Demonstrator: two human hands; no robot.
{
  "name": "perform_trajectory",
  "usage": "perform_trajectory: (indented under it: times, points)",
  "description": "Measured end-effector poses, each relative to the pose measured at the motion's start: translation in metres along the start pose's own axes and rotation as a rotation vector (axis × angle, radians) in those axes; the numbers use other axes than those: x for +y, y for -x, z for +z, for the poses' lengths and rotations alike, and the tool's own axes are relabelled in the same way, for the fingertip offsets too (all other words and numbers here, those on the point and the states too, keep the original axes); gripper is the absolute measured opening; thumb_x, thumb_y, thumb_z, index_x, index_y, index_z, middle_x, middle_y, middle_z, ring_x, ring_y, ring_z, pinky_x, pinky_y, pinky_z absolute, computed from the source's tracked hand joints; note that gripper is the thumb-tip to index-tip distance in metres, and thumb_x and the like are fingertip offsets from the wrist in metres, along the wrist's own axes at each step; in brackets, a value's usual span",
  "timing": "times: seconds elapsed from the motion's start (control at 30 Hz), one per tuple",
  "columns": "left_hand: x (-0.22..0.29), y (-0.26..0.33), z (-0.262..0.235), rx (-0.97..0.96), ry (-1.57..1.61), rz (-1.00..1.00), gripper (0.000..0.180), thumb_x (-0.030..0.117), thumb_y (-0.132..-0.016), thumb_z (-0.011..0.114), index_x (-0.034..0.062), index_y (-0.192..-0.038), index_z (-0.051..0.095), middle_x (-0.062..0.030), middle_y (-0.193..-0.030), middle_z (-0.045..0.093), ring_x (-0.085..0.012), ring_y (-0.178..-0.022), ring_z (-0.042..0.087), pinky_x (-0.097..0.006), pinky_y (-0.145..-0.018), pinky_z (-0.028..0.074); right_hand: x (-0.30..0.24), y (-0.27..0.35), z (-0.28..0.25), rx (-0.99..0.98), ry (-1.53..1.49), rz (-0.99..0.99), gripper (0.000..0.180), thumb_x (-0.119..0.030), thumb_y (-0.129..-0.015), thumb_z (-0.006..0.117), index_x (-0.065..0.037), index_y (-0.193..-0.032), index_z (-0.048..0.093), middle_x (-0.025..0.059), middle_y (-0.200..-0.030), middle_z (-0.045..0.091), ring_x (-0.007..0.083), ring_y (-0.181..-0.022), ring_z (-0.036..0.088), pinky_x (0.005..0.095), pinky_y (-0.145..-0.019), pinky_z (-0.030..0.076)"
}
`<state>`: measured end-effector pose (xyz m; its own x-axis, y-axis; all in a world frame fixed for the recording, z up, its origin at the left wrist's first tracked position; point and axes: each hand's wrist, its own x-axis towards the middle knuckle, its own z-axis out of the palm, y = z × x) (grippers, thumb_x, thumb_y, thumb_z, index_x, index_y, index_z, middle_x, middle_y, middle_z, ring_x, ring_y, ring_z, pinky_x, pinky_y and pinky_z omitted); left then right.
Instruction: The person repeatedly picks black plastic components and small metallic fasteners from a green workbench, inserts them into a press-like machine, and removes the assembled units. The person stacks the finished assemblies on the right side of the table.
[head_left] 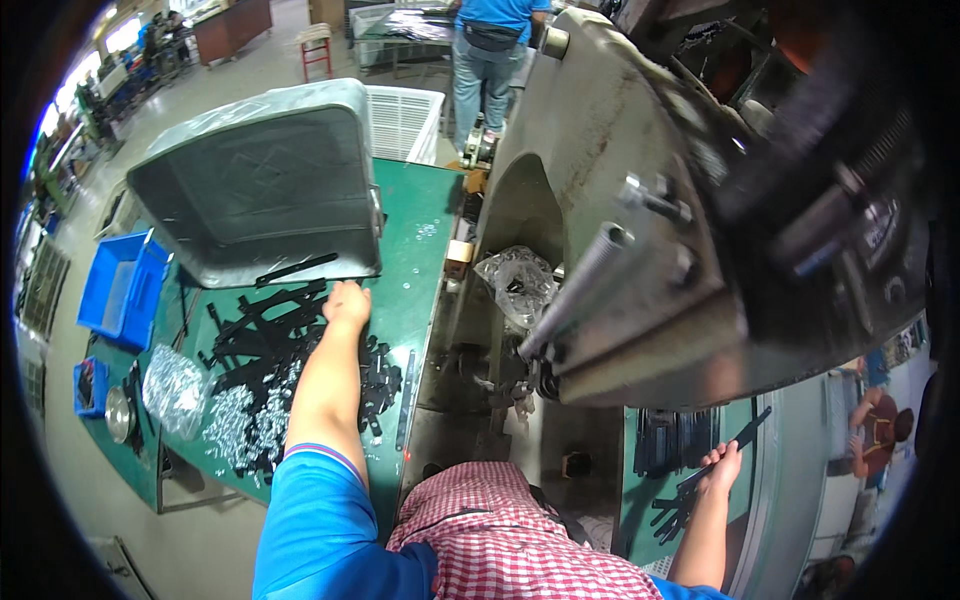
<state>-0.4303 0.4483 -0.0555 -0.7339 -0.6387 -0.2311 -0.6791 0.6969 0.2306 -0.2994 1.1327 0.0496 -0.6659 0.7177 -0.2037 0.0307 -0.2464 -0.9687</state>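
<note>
My left hand (347,303) reaches to the far edge of a heap of black flat strips (262,330) on the green table, close to the mouth of a tipped grey bin (270,190). Its fingers curl downward, and what they grip, if anything, is hidden. Another black strip lies across the bin's lower lip. At the right, my right hand (722,468) is closed on a black strip (752,428) that sticks out beyond the fingers. Below that hand more black strips (676,515) lie fanned out, beside a neat row of dark strips (676,440).
A large grey machine (620,210) stands between the two work surfaces, a clear plastic bag (518,285) in its recess. Small silvery parts (245,425), another plastic bag (175,390) and a blue crate (123,290) are at the left. Another person (490,60) stands beyond.
</note>
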Motion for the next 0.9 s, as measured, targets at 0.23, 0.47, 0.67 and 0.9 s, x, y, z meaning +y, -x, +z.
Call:
perform_trajectory:
  times: [0.23, 0.47, 0.67, 0.9]
  points:
    - [-0.034, -0.086, 0.047, 0.072, -0.262, 0.064, 0.026, 0.012, -0.086, 0.045, 0.0109, -0.095, 0.07, -0.0055, -0.102, 0.067, -0.0203, -0.094, 0.064, -0.034, -0.077, 0.048, 0.017, 0.101, 0.016, 0.02, 0.097, 0.123, 0.013, -0.028, -0.095, 0.044, -0.015, -0.091, 0.045, -0.005, -0.065, 0.042, 0.0065, -0.047, 0.034, 0.0215, -0.04, 0.029]
    - [0.0, -0.052, -0.009, -0.274, -0.113, -0.039, 0.041, 0.03, -0.07, 0.068, 0.0134, -0.108, 0.066, -0.005, -0.114, 0.063, -0.0214, -0.108, 0.059, -0.033, -0.087, 0.046, 0.034, 0.119, 0.032, -0.013, 0.067, 0.228, 0.011, -0.026, -0.095, 0.044, -0.016, -0.093, 0.046, -0.0044, -0.066, 0.042, 0.0073, -0.048, 0.035, 0.0224, -0.042, 0.031]
    - [-0.01, 0.008, -0.016, -0.363, -0.263, 0.211, 0.043, 0.036, -0.069, 0.064, 0.0087, -0.103, 0.067, -0.0097, -0.109, 0.064, -0.0223, -0.104, 0.06, -0.037, -0.088, 0.045, 0.031, 0.133, 0.079, -0.194, 0.122, 0.185, 0.011, -0.027, -0.095, 0.045, -0.016, -0.094, 0.046, -0.0048, -0.066, 0.043, 0.007, -0.048, 0.035, 0.0228, -0.043, 0.031]
    - [-0.072, 0.051, -0.032, -0.413, 0.503, 0.43, 0.033, 0.029, -0.077, 0.049, -0.0014, -0.073, 0.061, -0.0168, -0.069, 0.061, -0.0265, -0.067, 0.059, -0.036, -0.064, 0.044, 0.024, 0.147, 0.105, -0.371, 0.072, 0.238, 0.009, -0.022, -0.093, 0.044, -0.013, -0.091, 0.043, -0.0027, -0.064, 0.038, 0.0081, -0.047, 0.033, 0.0236, -0.043, 0.03]
